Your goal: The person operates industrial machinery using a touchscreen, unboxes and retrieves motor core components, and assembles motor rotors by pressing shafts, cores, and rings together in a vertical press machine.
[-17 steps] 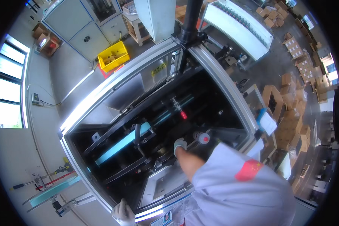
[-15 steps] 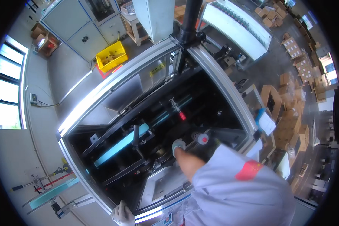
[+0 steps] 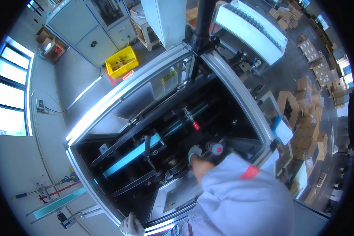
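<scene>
In a white glove, my left hand [image 3: 131, 225] curls over the near left corner of the machine's aluminium frame [image 3: 165, 227]. My right hand [image 3: 194, 151], also gloved, reaches down into the dark interior of the machine. Its fingertips blend into the dark, and whether they hold anything is hidden. Just right of it is a pale bottle with a red cap [image 3: 215, 148]. Farther in, a red handle-like piece [image 3: 195, 125] hangs on whitish cords. To the left lies a light-blue conveyor strip [image 3: 131, 155] between black rails, with a dark bracket [image 3: 147, 146] across it.
A yellow bin [image 3: 122, 62] holding parts stands beyond the machine. Outside the left side is another light-blue belt [image 3: 59, 203] on a metal arm. Cardboard boxes [image 3: 308, 128] are stacked on the right. A black post [image 3: 203, 27] rises at the frame's far corner.
The whole view has shifted slightly, so the machine sits a little farther right. My right hand stays beside the bottle, its sleeve turned a little. My left hand keeps its place at the frame corner.
</scene>
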{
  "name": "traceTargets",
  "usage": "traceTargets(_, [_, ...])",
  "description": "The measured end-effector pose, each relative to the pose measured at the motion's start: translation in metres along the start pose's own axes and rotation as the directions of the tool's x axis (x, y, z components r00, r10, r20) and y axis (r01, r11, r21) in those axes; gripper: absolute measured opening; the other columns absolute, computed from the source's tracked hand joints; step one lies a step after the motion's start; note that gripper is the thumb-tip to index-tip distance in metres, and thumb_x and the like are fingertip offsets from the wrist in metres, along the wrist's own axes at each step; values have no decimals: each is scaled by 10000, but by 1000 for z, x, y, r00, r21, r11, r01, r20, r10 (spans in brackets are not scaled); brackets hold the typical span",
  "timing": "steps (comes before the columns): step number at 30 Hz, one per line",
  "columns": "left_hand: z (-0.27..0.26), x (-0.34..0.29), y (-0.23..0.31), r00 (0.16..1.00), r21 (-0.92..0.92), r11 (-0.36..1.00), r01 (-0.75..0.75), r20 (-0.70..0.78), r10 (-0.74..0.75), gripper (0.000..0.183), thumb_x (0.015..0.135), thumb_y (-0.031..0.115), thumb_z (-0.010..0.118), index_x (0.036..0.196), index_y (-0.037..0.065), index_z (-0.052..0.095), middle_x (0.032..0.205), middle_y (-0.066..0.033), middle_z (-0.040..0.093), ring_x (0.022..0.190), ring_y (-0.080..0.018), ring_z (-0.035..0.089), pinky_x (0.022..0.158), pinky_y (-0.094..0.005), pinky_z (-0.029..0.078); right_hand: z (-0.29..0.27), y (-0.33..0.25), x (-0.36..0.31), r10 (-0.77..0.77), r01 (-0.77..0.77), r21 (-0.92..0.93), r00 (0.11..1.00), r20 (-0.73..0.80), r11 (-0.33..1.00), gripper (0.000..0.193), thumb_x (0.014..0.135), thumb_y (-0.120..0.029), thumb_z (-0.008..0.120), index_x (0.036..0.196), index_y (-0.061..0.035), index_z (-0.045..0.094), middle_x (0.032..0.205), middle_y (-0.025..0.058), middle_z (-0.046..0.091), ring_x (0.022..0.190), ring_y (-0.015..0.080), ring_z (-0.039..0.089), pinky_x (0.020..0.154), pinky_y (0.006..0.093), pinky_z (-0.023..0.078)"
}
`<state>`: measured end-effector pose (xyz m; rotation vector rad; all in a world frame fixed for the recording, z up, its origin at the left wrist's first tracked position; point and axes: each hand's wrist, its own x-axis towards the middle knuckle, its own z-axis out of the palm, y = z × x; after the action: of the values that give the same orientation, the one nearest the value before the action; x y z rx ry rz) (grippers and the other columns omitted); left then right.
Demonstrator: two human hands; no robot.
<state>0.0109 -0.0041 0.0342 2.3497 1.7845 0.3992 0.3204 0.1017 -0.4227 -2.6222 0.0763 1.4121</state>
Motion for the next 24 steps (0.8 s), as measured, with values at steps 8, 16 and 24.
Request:
traceTargets(8, [9,10,2,997,-101,992,-80,-15,78,262,846,-15,648,1102,-7,704,911,-194,699,746,-381,666,659,-465,550,38,29,62,383,-270,345,866,-321,899,558,964,-494,424,1040,-35,732,1067,197,727,1016,383,702,897,490,560])
traceTargets(16, [10,8,0,998,-90,995,-47,28,49,283,845,-16,651,1124,-3,696,913,-195,696,755,-382,663,671,-470,545,40,27,56,213,-146,198,899,-383,969,449,967,-402,465,938,-56,749,977,194,738,923,377,723,786,471,588])
traceTargets(24, [12,7,-1,998,-103,992,-69,-3,69,288,840,-20,651,1122,4,700,896,-181,696,741,-366,660,668,-466,541,0,37,96,-5,5,-7,990,-140,1000,461,954,-270,591,1361,-54,574,1354,110,613,1243,225,598,921,332,526])
